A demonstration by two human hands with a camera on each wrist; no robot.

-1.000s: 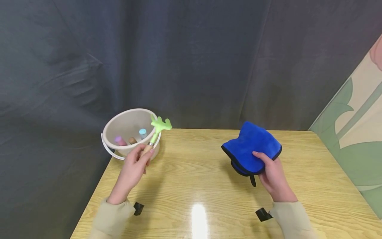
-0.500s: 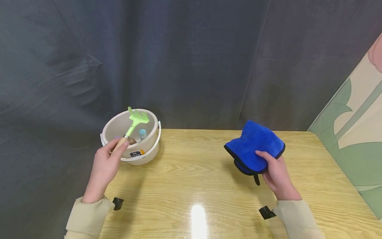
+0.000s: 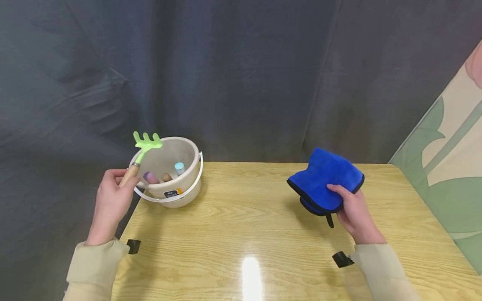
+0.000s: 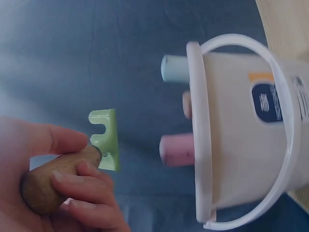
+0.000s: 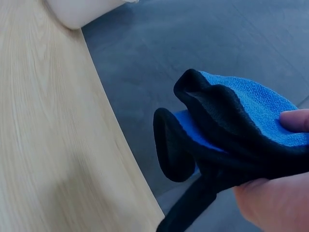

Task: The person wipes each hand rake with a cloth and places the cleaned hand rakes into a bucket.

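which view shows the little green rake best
The head view: the small green plastic rake with a wooden handle shows whole, tines up, held by the left hand beside the beige bucket. The left wrist view shows only part of its head and the handle. The right wrist view misses it.

Bucket [image 3: 177,196] on table [image 3: 248,217] far-left corner, tool handles [image 3: 165,175] inside. Rake [image 3: 141,152] left of bucket, cloth [image 3: 325,179] well right.

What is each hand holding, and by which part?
The left hand grips a green rake by its wooden handle. The right hand holds a folded blue cloth by its lower edge, thumb on top.
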